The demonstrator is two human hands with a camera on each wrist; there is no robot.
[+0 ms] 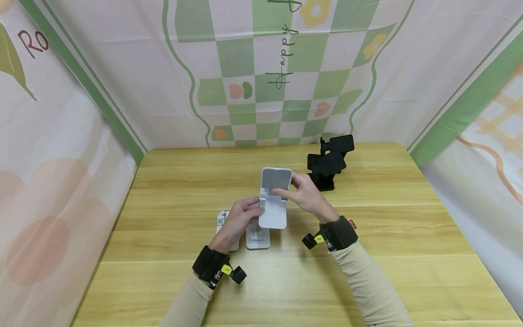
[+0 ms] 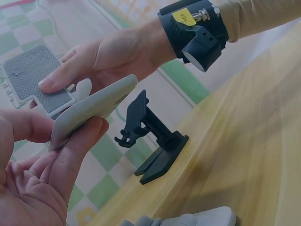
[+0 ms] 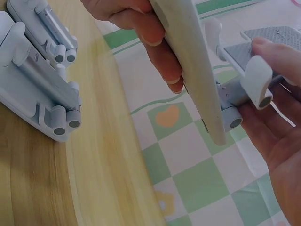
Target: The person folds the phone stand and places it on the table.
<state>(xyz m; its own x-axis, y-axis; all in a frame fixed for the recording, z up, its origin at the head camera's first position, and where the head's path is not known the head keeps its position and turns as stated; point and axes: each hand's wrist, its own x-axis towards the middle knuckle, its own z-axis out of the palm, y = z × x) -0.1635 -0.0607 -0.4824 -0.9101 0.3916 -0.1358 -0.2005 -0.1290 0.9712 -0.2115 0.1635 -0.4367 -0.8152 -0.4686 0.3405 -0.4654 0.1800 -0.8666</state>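
A white folding phone stand [image 1: 273, 215] is held up off the table between both hands. My left hand [image 1: 238, 219] pinches its flat white base plate [image 2: 96, 106] between thumb and fingers. On the other side my right hand [image 1: 304, 194] grips the cradle part, its thumb lying on the grey textured pad [image 2: 33, 70]. The hinge [image 3: 230, 101] between plate and cradle shows in the right wrist view. Below and beside my left hand, two more white phone stands [image 1: 258, 241] lie folded on the table, partly covered by that hand and the held stand.
Black phone stands [image 1: 327, 164] stand close together at the back right of the wooden table [image 1: 367, 281]. A patterned cloth [image 1: 278, 113] hangs behind the table, with more cloth at both sides. Each wrist carries a strapped black camera [image 1: 238, 274].
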